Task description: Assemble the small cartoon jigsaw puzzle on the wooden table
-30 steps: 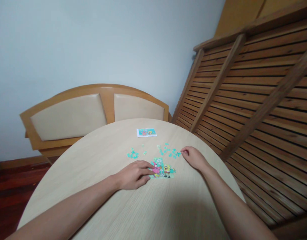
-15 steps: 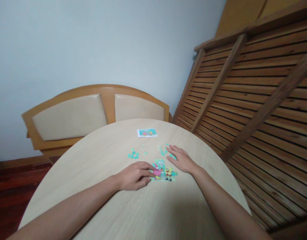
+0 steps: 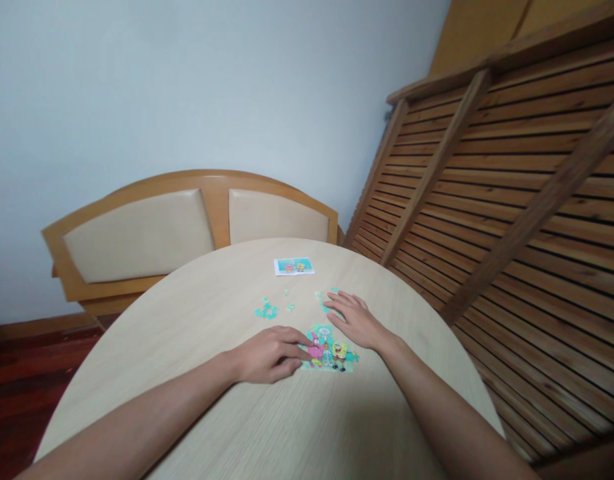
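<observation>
A partly joined jigsaw puzzle [image 3: 339, 351] with cartoon figures, pink, yellow and pale green, lies flat on the round table. On its left edge rest the fingertips of my left hand [image 3: 271, 355], palm down, with the fingers stretched out. My right hand [image 3: 355, 320] is spread flat just behind the puzzle. Its fingertips are over loose green puzzle pieces [image 3: 319, 295], some of which it hides. Another cluster of loose turquoise pieces [image 3: 267, 311] lies to the left, beyond my left hand.
A folded picture sheet [image 3: 293, 267] with the same figures lies near the far side of the round wooden table [image 3: 197, 420]. Behind it stands a padded headboard [image 3: 141, 233] against the wall. A slatted wooden frame [image 3: 487, 200] leans on the right.
The joined puzzle has shifted slightly towards me and to the right. My right hand has slid a little to the left over the loose pieces. My left hand has barely moved.
</observation>
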Motion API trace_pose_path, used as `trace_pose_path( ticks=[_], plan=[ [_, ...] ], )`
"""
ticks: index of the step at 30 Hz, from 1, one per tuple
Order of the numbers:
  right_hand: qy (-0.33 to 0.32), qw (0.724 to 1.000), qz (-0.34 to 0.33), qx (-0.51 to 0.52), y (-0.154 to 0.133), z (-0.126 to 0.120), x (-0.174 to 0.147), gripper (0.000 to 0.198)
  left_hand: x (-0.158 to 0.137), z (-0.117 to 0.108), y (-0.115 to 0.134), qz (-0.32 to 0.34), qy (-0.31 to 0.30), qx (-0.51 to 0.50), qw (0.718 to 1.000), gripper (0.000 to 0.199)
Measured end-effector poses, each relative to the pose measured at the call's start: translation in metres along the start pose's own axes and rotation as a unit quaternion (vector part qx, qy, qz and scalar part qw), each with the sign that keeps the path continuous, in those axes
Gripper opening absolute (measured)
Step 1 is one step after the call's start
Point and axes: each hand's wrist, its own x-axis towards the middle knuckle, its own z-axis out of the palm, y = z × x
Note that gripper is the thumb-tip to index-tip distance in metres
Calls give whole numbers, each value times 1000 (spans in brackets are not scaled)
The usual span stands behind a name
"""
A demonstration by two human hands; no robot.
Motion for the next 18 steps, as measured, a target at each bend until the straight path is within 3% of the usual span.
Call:
trace_pose_path(
  ticks=[5, 15, 18],
  plan=[
    [16, 1000, -3, 8, -2, -1, 0, 48, 3, -4, 5, 17, -14, -16, 1000, 41],
    [-24, 1000, -15, 9, -17, 2, 12, 52, 3, -2, 4, 26, -10, -15, 1000, 40],
    [-24, 999, -25, 9, -24, 1, 11, 52, 3, 1, 2, -24, 33, 12, 999, 29]
  ],
)
